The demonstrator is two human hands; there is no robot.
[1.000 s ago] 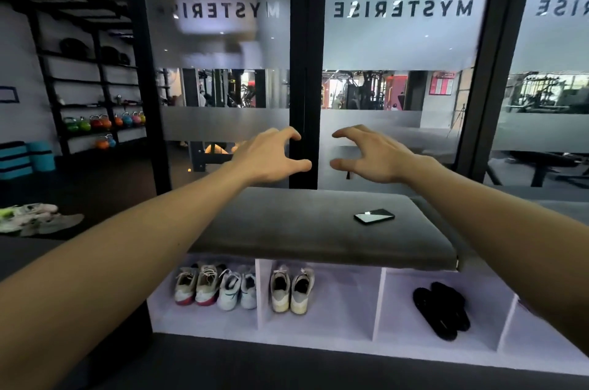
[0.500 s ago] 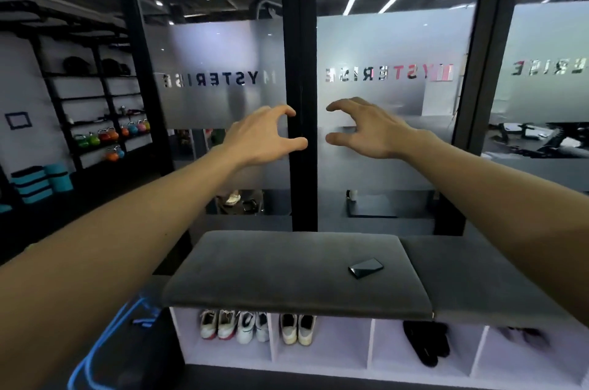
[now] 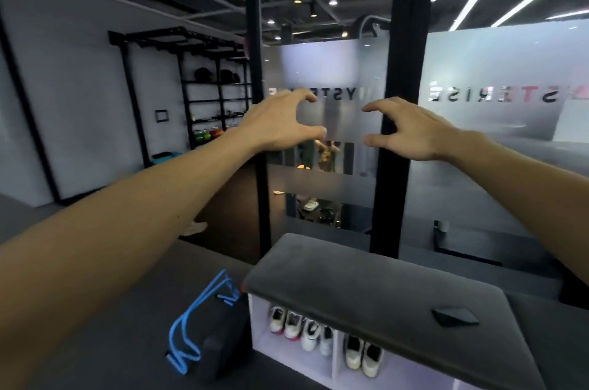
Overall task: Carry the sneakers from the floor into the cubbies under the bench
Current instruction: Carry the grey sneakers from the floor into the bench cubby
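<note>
A grey cushioned bench [image 3: 366, 287] stands low in the view over white cubbies [image 3: 338, 370]. Two pairs of white sneakers [image 3: 299, 327] fill the leftmost cubby, and one cream pair [image 3: 363, 354] sits in the cubby beside it. My left hand [image 3: 280, 125] and my right hand [image 3: 411, 131] are stretched out at chest height, far above the bench. Both hold nothing, with fingers and thumb loosely curved into a C. The cubbies further right are hidden by the bench top and the frame edge.
A black phone [image 3: 455, 317] lies on the bench top. A black bag with blue straps [image 3: 204, 342] sits on the floor left of the bench. Frosted glass panels with black posts [image 3: 398, 134] stand behind. A rack of gym gear [image 3: 216, 109] lines the left wall.
My view has lifted and swung left, so the bench and cubbies sit lower and to the right. Both hands stay raised and empty, a little further apart. The bag has come into view.
</note>
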